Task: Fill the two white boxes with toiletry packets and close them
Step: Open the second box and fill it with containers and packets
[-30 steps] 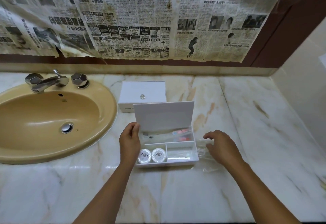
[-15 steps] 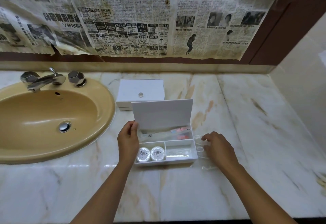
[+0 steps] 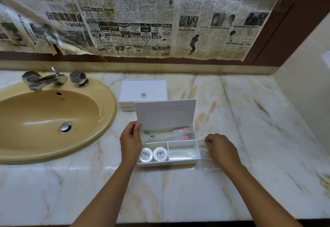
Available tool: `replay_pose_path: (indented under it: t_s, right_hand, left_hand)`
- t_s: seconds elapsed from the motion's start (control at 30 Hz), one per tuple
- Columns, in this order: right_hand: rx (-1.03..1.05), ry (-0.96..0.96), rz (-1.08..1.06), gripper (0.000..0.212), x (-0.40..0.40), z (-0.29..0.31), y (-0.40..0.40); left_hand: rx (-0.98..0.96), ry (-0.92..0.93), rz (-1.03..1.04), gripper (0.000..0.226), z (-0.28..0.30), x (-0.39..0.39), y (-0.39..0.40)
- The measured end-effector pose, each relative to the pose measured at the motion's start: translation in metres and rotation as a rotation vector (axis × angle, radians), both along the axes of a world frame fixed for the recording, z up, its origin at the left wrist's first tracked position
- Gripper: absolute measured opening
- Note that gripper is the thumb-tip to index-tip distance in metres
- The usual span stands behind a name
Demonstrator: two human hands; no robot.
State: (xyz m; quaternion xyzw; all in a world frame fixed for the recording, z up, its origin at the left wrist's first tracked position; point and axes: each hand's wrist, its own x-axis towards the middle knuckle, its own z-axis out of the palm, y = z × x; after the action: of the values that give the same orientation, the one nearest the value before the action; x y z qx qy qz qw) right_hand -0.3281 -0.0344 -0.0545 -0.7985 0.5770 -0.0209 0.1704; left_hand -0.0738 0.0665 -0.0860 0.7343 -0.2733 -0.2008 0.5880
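Observation:
A white box stands open on the marble counter, its lid held upright. My left hand grips the lid's left lower corner. The back compartment holds clear packets with pink and red contents. Two round white soaps fill the front left compartment, and a clear packet lies in the front right one. My right hand rests on clear plastic packets lying just right of the box, fingers curled onto them. A second white box, shut, with a small knob, sits behind.
A tan sink with chrome taps lies to the left. Newspaper covers the mirror behind. A cream side wall bounds the counter on the right. The counter's front edge is near me.
My right hand has slid left toward the box and curled its fingers onto the clear packets. My left hand still holds the lid up.

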Motion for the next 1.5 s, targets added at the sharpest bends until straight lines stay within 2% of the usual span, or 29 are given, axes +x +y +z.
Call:
replay_pose_path:
  t_s: [0.17,0.37,0.5,0.6,0.7,0.83,0.93,1.3,1.5]
  right_hand:
    - [-0.028,-0.074,-0.043,0.016,0.003,0.015,0.005]
    - [-0.062,-0.296,-0.046,0.014,0.014,0.044,0.011]
    - [-0.063,-0.353,0.023,0.015,0.03,0.068,0.022]
    - [-0.027,-0.307,0.162,0.014,0.046,0.073,0.034]
    - [0.025,-0.136,0.278,0.022,0.06,0.059,0.041]
    - [0.074,0.035,0.329,0.03,0.07,0.042,0.044]
    - [0.137,0.102,0.327,0.026,0.073,0.033,0.043]
    - [0.263,0.006,0.3,0.023,0.07,0.024,0.044]
    - [0.194,-0.129,0.325,0.02,0.062,0.033,0.04]
  left_hand:
    - [0.01,0.007,0.004,0.019,0.001,-0.001,0.0]
    - [0.01,0.009,-0.001,0.019,0.001,0.0,0.0]
    - [-0.001,0.026,0.007,0.019,0.002,-0.001,0.0]
    - [0.0,0.029,0.013,0.019,0.001,-0.001,0.001]
    - [0.008,0.031,0.017,0.019,0.001,0.0,0.001]
    - [0.014,0.035,0.019,0.019,0.001,-0.001,0.001]
    - [0.009,0.03,0.022,0.019,0.002,-0.001,0.001]
    - [0.023,0.008,0.02,0.019,0.002,-0.001,0.0]
    - [0.022,0.009,0.018,0.019,0.003,-0.001,0.0]
